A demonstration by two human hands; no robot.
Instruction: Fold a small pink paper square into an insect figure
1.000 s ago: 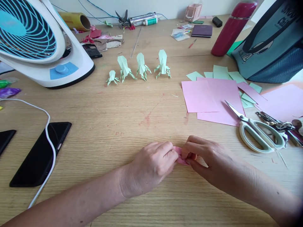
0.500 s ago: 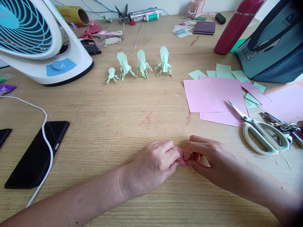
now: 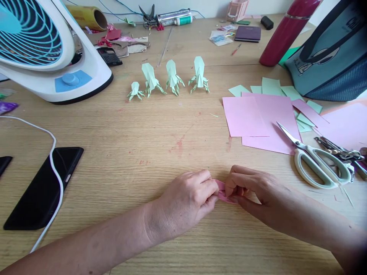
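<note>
A small folded piece of pink paper lies between my hands, low on the wooden table, mostly hidden by fingers. My left hand is closed, pinching the paper's left end. From the right, my right hand presses bent fingertips and thumb on the paper's other end. Just beyond, to the upper right, are flat pink sheets that overlap, with white-handled scissors lying partly over them. Several pale green folded paper figures stand in a row farther back.
A white fan stands at the back left. A black phone lies at left under a white cable. On the right are green paper pieces, keys, a red flask and a blue bag.
My right hand has shifted slightly to the right along the pink paper, and a little more of the paper shows. My left hand stays in place.
</note>
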